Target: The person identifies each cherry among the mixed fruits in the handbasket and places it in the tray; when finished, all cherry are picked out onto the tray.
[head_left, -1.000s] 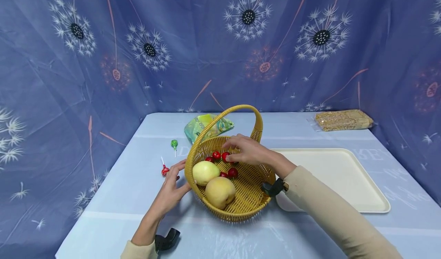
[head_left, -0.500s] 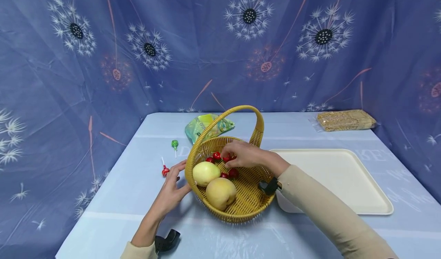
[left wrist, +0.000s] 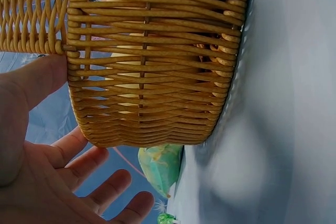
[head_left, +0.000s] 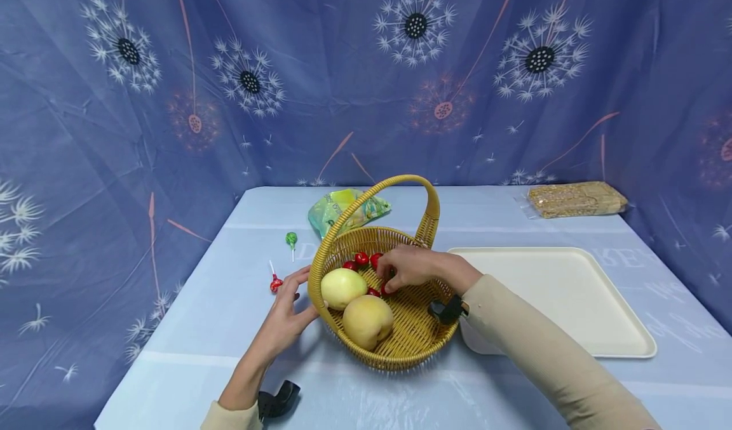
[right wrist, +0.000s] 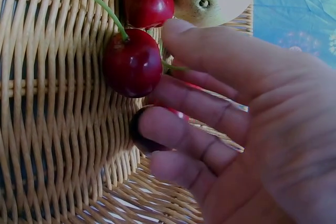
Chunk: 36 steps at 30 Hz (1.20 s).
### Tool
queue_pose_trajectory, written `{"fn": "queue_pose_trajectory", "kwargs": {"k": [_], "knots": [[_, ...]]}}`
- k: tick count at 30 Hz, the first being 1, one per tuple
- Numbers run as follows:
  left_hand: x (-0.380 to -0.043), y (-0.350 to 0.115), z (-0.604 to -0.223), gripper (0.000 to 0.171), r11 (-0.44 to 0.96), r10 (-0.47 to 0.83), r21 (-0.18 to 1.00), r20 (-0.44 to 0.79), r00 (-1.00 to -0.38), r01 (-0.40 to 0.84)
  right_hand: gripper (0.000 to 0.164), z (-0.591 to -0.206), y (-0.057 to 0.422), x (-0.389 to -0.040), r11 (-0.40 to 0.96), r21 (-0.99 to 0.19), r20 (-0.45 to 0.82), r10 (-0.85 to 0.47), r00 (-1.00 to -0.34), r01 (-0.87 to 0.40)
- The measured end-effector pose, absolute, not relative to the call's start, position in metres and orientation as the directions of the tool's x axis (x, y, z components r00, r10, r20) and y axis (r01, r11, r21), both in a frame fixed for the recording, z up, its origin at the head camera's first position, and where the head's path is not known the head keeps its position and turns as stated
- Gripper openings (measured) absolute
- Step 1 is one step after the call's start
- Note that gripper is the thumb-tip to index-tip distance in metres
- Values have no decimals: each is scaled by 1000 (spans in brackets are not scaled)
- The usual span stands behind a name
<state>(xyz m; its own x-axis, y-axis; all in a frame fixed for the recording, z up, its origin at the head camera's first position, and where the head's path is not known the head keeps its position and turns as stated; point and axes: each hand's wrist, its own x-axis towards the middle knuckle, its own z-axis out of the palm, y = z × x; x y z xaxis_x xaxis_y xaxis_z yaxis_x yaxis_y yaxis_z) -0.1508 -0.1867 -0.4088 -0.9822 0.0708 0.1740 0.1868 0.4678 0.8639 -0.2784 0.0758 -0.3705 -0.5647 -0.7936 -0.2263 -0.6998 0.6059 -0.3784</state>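
Note:
A woven basket [head_left: 414, 347] with an arched handle stands on the table. Inside lie a pale yellow-green fruit [head_left: 342, 288], a yellow peach-like fruit [head_left: 368, 322] and several red cherries [head_left: 361, 258]. My left hand [head_left: 288, 312] rests on the basket's left side. In the left wrist view its thumb [left wrist: 47, 80] touches the rim near the handle and the other fingers spread out. My right hand [head_left: 414, 268] reaches into the basket. In the right wrist view its thumb and fingers lie beside a stemmed cherry [right wrist: 134, 64], without visibly closing round it; other cherries are partly hidden behind the fingers.
A cream tray [head_left: 549, 290] sits to the basket's right, partly under the right sleeve. Behind the basket lies a green bag [head_left: 337, 209]. A green lollipop [head_left: 291, 238] and a red lollipop [head_left: 276, 284] lie to the left. A clear-wrapped tan package [head_left: 577, 200] is at the back right.
My right hand has moved from the cherries at the back of the basket toward me, to a nearer cherry. My left hand and the basket hold their places.

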Motion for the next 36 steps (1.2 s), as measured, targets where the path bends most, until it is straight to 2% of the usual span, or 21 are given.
{"fn": "queue_pose_trajectory", "kwargs": {"k": [6, 16, 26, 31, 36], "knots": [[-152, -187, -410, 55, 477, 72, 857, 184, -980, 196, 29, -375, 76, -279, 605, -335, -243, -796, -554, -723], [-153, -188, -410, 56, 484, 85, 847, 206, -975, 221, 26, -380, 71, -279, 593, -340, -232, -805, -546, -730], [-153, -187, -410, 56, 467, 86, 861, 181, -980, 201, 27, -382, 68, -277, 597, -293, -231, -802, -551, -746], [-153, -186, -411, 55, 451, 85, 874, 161, -983, 182, 26, -378, 70, -277, 593, -314, -220, -805, -551, -742], [-153, -186, -412, 55, 421, 82, 892, 141, -987, 163, 29, -366, 75, -277, 614, -355, -199, -787, -584, -705]]}}
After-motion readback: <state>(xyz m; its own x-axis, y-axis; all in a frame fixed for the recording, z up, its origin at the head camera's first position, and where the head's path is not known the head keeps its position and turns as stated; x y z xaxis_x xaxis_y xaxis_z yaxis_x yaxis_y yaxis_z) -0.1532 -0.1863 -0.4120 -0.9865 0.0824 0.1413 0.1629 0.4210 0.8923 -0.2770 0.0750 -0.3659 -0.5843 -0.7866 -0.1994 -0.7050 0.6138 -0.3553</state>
